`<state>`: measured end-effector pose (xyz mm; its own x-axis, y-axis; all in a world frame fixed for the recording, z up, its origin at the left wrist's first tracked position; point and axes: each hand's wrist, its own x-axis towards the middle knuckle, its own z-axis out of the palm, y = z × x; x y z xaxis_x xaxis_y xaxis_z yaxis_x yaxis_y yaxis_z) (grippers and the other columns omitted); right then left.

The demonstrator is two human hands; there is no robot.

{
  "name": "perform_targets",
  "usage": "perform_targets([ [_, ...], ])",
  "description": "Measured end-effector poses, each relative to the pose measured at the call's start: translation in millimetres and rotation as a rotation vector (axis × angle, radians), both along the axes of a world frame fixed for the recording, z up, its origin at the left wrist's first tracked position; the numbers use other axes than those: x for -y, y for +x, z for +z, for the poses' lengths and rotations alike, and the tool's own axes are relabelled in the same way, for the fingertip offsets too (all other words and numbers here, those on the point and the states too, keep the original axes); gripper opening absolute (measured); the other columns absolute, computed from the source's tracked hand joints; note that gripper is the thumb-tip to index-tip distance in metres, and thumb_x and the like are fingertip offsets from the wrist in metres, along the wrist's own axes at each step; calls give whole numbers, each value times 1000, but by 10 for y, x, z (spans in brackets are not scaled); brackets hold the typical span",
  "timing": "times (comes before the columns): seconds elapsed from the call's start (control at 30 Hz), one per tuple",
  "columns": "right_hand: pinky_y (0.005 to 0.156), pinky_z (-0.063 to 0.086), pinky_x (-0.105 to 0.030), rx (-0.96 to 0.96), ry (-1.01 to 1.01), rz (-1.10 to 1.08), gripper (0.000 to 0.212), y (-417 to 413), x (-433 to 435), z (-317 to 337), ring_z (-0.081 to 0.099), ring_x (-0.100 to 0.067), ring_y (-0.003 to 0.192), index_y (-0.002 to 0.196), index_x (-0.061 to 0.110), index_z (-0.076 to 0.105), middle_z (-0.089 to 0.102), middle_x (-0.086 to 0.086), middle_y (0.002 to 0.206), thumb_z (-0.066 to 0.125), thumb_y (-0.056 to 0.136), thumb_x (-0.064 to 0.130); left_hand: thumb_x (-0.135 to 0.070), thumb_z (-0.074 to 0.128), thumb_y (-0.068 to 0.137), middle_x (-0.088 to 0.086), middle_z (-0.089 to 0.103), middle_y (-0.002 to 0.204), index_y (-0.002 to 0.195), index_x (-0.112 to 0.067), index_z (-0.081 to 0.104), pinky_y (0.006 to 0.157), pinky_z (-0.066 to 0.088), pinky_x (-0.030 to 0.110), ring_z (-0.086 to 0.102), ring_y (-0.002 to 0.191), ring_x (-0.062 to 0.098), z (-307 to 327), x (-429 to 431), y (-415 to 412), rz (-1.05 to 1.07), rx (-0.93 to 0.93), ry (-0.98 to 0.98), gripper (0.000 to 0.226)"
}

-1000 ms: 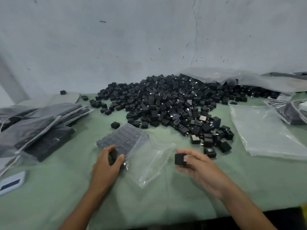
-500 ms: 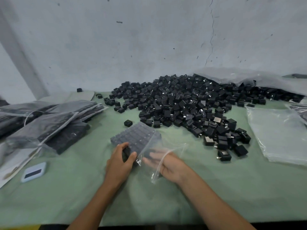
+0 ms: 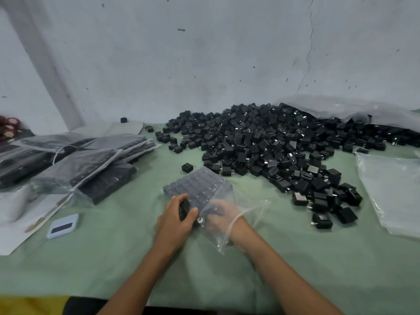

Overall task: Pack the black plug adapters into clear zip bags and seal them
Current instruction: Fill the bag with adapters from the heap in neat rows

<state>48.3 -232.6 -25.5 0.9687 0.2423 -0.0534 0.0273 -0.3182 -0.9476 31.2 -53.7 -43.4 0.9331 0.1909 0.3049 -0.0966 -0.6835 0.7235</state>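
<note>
Head view: green table [image 3: 295,258] against a pale wall [image 3: 204,53]. Clear zip bag [image 3: 241,214] lying centre, far end already filled w/ neat rows of black adapters [image 3: 197,185], near end slack and open-mouthed. Left hand [image 3: 175,221] outside the bag at its near-left edge, thumb and fingers curled round the bag and the end of the rows. Right hand [image 3: 218,214] pushed in through the bag mouth up to the wrist, seen blurred through the plastic; fingers up against the packed rows, but can't tell if pinching anything. Big heap of loose adapters [image 3: 272,146] behind and to the right, spilling toward the near-right. One stray adapter [image 3: 187,167] just left of the bag's far end. Filled bags [image 3: 75,164] stacked at left. Flat pile of empty bags [image 3: 391,187] at right edge. More crumpled plastic [image 3: 341,108] behind the heap. Small light-blue device w/ dark screen [image 3: 63,226] near-left, lying on the table.
</note>
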Motion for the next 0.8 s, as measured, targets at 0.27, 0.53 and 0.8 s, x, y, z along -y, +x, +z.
perform_targets([
  [0.27, 57, 48, -15, 36, -67, 10, 18, -30, -84, 89, 60, -9, 60, 96, 6, 73, 69, -6, 75, 56, 92, 0, -48, 66, 87, -16, 61, 123, 125, -40, 51, 98, 46, 35, 59, 107, 10, 12, 7, -15, 4, 1, 10, 41],
  [0.53, 58, 48, -14, 83, -27, -21, 17, -31, -65, -17, 60, 4, 57, 96, 10, 75, 66, 11, 68, 59, 93, 7, -47, 66, 87, -19, 59, 122, 126, -39, 51, 99, 44, 34, 58, 108, 8, 12, 15, -17, 10, 1, 14, 42],
  [0.8, 53, 41, -10, 140, -94, -10, 17, -25, -89, -20, 56, 7, 55, 90, 9, 71, 62, 9, 67, 56, 94, 11, -45, 66, 88, -19, 58, 123, 126, -36, 52, 101, 42, 36, 57, 114, 11, 28, 28, -21, 19, 10, 12, 42],
])
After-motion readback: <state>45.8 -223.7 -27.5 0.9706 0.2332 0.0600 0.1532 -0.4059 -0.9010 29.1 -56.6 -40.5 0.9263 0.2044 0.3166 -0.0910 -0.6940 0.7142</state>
